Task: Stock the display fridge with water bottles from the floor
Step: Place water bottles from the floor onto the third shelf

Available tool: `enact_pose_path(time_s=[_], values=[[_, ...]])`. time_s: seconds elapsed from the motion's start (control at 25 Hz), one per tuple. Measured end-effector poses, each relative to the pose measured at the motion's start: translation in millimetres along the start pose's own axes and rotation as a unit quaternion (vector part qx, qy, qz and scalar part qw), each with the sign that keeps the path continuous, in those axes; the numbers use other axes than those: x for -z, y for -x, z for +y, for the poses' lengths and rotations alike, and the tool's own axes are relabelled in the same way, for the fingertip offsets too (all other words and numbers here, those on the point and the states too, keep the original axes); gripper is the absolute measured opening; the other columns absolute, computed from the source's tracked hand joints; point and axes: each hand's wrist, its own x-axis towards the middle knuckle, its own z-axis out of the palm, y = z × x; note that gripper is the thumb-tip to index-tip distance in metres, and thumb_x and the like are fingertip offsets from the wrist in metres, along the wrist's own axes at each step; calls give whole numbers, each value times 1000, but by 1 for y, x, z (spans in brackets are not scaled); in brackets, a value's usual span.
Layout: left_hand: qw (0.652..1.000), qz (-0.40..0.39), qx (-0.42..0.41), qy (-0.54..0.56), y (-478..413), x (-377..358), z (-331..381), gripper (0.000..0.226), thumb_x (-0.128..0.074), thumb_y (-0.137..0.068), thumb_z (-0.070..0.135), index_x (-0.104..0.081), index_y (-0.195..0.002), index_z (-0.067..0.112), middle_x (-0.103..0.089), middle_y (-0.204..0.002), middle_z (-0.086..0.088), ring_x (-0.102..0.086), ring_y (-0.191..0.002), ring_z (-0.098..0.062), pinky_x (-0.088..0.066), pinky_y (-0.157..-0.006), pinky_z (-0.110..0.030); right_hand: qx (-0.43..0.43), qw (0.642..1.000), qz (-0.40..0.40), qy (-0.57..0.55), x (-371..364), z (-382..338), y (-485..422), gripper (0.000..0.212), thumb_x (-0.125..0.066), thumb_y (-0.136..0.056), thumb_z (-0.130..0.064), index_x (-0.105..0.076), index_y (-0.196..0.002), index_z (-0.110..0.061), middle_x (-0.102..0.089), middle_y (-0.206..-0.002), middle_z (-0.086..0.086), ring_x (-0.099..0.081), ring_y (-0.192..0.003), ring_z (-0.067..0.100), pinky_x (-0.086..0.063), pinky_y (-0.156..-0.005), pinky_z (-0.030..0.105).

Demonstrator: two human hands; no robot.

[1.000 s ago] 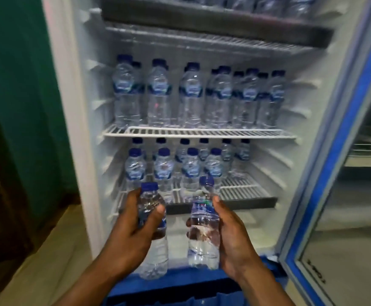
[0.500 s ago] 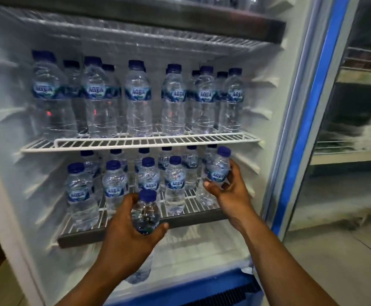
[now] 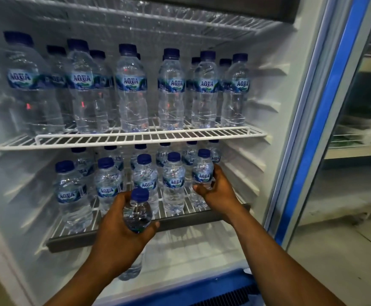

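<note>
The open display fridge (image 3: 275,151) fills the view. My right hand (image 3: 216,191) grips a small blue-capped water bottle (image 3: 202,171) that stands at the right end of the lower wire shelf (image 3: 180,219), beside several other small bottles. My left hand (image 3: 122,235) holds another small bottle (image 3: 137,209) in front of that shelf's front edge, its cap pointing up; the bottle's base shows below my wrist. Several taller bottles (image 3: 131,89) stand in rows on the upper white wire shelf (image 3: 136,135).
The fridge door with its blue frame (image 3: 321,138) stands open at the right, with shelves and floor seen through its glass. The fridge's white bottom compartment (image 3: 191,257) lies below the lower shelf. A third rack (image 3: 158,21) sits above.
Both bottles were held in front of the fridge a second ago. My right hand has carried its bottle onto the lower shelf's right end; the left hand has moved closer to the shelf. The camera came nearer.
</note>
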Motion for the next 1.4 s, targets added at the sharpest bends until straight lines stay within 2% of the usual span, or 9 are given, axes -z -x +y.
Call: enact_pose_path(time_s=[0.12, 0.32, 0.64, 0.8, 0.84, 0.96, 1.04, 1.2, 1.4], values=[[1000, -6, 5, 2, 2, -1, -2, 58, -86, -70, 15, -48, -109, 37, -56, -99, 23, -50, -87, 24, -37, -69, -5, -5, 998, -20, 58, 1, 2, 0, 70, -74, -81, -3, -39, -137, -28, -61, -120, -8, -61, -112, 15, -52, -92, 30], [1000, -13, 16, 6, 6, 2, -8, 59, -87, -69, 16, -47, -105, 40, -60, -98, 18, -53, -86, 22, -39, -68, -6, -5, 996, -21, 87, 2, 1, 4, 58, -65, -83, 4, -42, -132, -18, -59, -107, -7, -61, -98, 13, -45, -62, 4], [1000, -9, 20, 15, 15, 3, 4, 57, -85, -71, 13, -46, -100, 41, -58, -96, 19, -51, -83, 26, -38, -63, 4, -6, 993, -29, 112, 3, -6, 12, 59, -70, -81, 0, -44, -132, -16, -59, -112, -4, -61, -107, 19, -45, -74, 9], [998, -16, 23, 53, 15, 6, 9, 57, -84, -73, 14, -47, -103, 43, -59, -99, 23, -53, -85, 24, -43, -64, -5, 95, 981, 108, 133, 3, -16, 50, 62, -76, -74, -2, -47, -125, -22, -55, -116, -8, -55, -106, 9, -43, -82, 5], [997, -24, 24, 70, 13, 6, 11, 58, -84, -73, 12, -48, -105, 44, -59, -99, 26, -54, -85, 23, -46, -66, -8, 116, 983, 80, 115, 3, -18, 65, 59, -76, -74, -2, -49, -122, -25, -56, -116, -7, -56, -107, 9, -48, -86, 13], [987, -76, 14, 144, 9, 0, 17, 61, -81, -72, -1, -51, -114, 32, -67, -101, 16, -67, -90, -1, -58, -63, -26, 79, 964, -252, 27, -5, -35, 110, 59, -75, -83, -10, -50, -134, -28, -61, -125, -5, -59, -119, 16, -53, -97, 35], [974, -127, -15, 189, 5, -7, 23, 60, -80, -72, -6, -49, -115, 22, -70, -100, -3, -70, -84, -24, -58, -61, -34, 66, 942, -328, -20, -9, -45, 125, 61, -75, -86, -11, -48, -140, -25, -63, -127, -3, -60, -120, 21, -49, -102, 45], [952, -213, -62, 212, -6, -19, 41, 58, -78, -74, 5, -47, -119, 22, -68, -105, -9, -69, -91, -29, -56, -72, -36, 67, 970, -231, -29, -3, -57, 130, 57, -78, -82, -9, -56, -131, -27, -69, -117, 3, -66, -108, 26, -51, -98, 52], [975, -178, -90, 95, -12, -14, 38, 66, -78, -71, 47, -43, -126, 41, -62, -117, 21, -56, -115, 3, -47, -96, -24, 44, 994, -93, -37, 24, -51, 119, 60, -85, -76, -19, -55, -127, -26, -71, -117, -3, -68, -107, 13, -57, -90, 36]])
